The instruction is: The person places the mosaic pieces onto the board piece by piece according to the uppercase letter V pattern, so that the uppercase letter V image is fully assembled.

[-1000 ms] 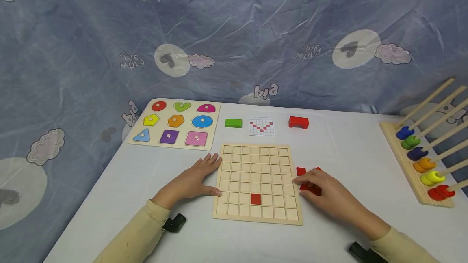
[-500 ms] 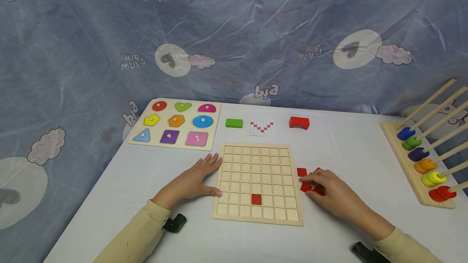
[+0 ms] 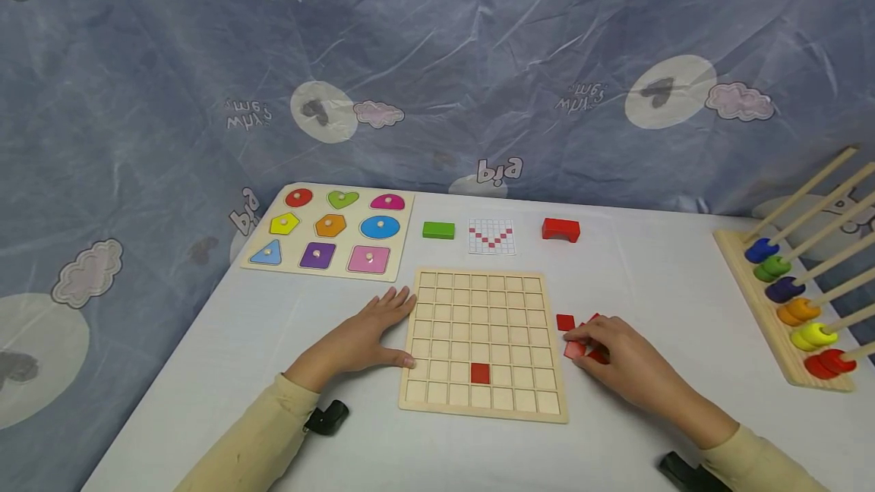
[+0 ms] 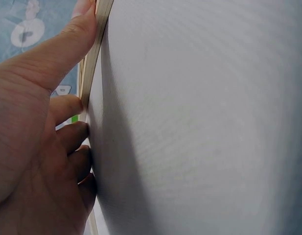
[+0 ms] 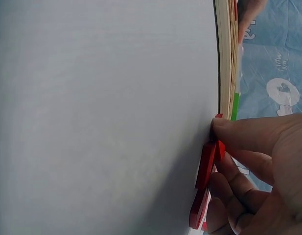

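In the head view a wooden grid board lies on the white table, one red square tile set in a lower cell. My left hand rests at the board's left edge, fingers spread and thumb on the rim; the left wrist view shows its fingertips along that edge. Right of the board, my right hand pinches a red square tile between thumb and fingers, its face tilted and catching light. More red tiles lie under and beside this hand, partly hidden. Another red tile lies flat by the board.
Behind the board are a green block, a card with a red V-shaped grid pattern and a red arch block. A shape puzzle board lies at the back left. A bead rack stands at the right.
My right hand has shifted slightly right, off the board's edge and onto the red tiles. The pinched tile has tipped up and looks brighter. My left hand stays put.
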`<control>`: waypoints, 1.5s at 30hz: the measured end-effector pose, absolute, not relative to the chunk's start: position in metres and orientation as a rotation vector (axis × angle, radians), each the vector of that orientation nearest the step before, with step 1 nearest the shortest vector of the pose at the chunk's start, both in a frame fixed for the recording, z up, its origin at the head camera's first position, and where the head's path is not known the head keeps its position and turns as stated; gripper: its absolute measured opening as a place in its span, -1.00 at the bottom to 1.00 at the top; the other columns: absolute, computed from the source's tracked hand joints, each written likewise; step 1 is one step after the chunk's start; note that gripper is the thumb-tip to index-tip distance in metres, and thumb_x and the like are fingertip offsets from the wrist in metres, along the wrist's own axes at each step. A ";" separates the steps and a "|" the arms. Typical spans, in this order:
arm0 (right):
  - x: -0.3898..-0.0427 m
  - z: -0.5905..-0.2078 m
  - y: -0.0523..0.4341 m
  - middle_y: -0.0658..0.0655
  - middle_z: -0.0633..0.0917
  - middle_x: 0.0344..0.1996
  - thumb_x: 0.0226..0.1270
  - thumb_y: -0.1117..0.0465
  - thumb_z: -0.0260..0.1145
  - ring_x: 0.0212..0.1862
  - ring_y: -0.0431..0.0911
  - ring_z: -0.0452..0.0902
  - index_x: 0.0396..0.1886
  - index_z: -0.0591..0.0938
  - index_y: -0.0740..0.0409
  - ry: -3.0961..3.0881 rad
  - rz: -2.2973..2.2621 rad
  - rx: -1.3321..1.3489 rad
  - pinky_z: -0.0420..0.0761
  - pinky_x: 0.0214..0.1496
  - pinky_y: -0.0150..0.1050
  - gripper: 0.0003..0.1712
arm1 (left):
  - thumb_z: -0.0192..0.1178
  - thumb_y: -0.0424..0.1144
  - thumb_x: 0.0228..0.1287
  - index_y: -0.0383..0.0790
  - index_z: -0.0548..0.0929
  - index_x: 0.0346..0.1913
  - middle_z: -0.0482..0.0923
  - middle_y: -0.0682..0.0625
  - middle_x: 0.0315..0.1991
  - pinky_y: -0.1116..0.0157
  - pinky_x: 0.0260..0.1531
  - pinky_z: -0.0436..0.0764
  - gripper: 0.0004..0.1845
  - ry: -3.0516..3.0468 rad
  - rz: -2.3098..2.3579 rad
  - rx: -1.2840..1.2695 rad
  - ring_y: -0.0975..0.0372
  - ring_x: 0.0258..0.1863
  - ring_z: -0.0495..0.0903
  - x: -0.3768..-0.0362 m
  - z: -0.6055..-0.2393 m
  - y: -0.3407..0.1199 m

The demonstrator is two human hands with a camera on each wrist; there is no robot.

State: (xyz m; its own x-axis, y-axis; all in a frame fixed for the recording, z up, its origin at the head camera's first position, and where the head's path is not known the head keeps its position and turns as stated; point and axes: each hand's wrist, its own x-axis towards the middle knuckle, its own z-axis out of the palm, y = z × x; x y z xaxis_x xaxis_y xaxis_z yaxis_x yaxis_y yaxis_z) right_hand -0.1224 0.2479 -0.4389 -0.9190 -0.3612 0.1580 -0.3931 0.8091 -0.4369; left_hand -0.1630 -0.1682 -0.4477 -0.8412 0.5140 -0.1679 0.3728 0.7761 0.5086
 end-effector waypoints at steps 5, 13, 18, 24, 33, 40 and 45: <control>-0.122 -0.439 0.248 -0.23 0.57 -0.35 0.10 0.27 0.62 -0.23 -0.23 0.42 -0.09 0.74 -0.09 -2.933 0.765 0.608 0.55 -0.27 -0.35 -0.63 | 0.50 0.21 0.06 -0.12 0.15 0.61 -0.06 -0.04 0.64 0.02 0.58 -0.11 0.14 2.673 0.675 0.688 0.04 0.63 -0.19 -0.163 -0.447 -0.168; -0.124 -0.439 0.248 -0.27 0.52 -0.43 0.10 0.31 0.61 -0.31 -0.26 0.38 -0.08 0.73 -0.10 -2.918 0.760 0.651 0.50 -0.31 -0.36 -0.60 | 0.50 0.21 0.05 -0.12 0.15 0.61 -0.06 -0.04 0.64 0.02 0.58 -0.10 0.14 2.674 0.678 0.682 0.04 0.63 -0.18 -0.162 -0.447 -0.168; -0.125 -0.438 0.249 -0.25 0.51 -0.46 0.11 0.30 0.60 -0.34 -0.25 0.38 -0.08 0.73 -0.11 -2.942 0.788 0.645 0.49 -0.33 -0.35 -0.61 | 0.50 0.21 0.05 -0.11 0.14 0.61 -0.06 -0.02 0.64 0.03 0.59 -0.11 0.15 2.671 0.686 0.674 0.05 0.63 -0.18 -0.162 -0.446 -0.168; -0.125 -0.437 0.249 -0.24 0.58 -0.40 0.17 0.33 0.55 -0.34 -0.27 0.43 -0.06 0.74 -0.13 -2.962 0.817 0.613 0.55 -0.30 -0.34 -0.62 | 0.50 0.20 0.05 -0.13 0.16 0.61 -0.04 -0.05 0.64 0.01 0.58 -0.10 0.14 2.668 0.683 0.668 0.03 0.63 -0.17 -0.162 -0.445 -0.168; -0.125 -0.436 0.248 -0.23 0.65 -0.32 0.23 0.38 0.48 -0.32 -0.29 0.45 -0.03 0.74 -0.14 -2.931 0.836 0.610 0.57 -0.27 -0.35 -0.61 | 0.50 0.20 0.06 -0.13 0.16 0.61 -0.04 -0.05 0.64 0.01 0.58 -0.10 0.13 2.669 0.679 0.674 0.03 0.63 -0.18 -0.162 -0.444 -0.167; -0.126 -0.435 0.244 -0.24 0.55 -0.50 0.25 0.36 0.48 -0.42 -0.29 0.38 -0.06 0.73 -0.16 -2.881 0.849 0.614 0.46 -0.40 -0.38 -0.64 | 0.50 0.20 0.05 -0.13 0.16 0.61 -0.04 -0.05 0.64 0.01 0.58 -0.09 0.14 2.675 0.671 0.686 0.03 0.63 -0.17 -0.162 -0.445 -0.167; -0.126 -0.430 0.239 -0.19 0.53 -0.51 0.27 0.38 0.46 -0.43 -0.28 0.38 -0.01 0.74 -0.15 -2.881 0.921 0.606 0.47 -0.45 -0.39 -0.62 | 0.50 0.21 0.05 -0.12 0.16 0.61 -0.04 -0.05 0.64 0.01 0.58 -0.09 0.14 2.677 0.668 0.684 0.03 0.63 -0.18 -0.163 -0.447 -0.168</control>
State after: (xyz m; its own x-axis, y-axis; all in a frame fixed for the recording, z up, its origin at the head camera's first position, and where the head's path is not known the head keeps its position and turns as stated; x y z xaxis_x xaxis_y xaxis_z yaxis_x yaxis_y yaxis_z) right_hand -0.1264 0.2385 -0.4302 -0.9212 -0.3499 0.1701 -0.3837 0.7446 -0.5462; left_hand -0.1629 -0.1676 -0.4467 -0.8423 0.5126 -0.1666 0.3742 0.7786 0.5038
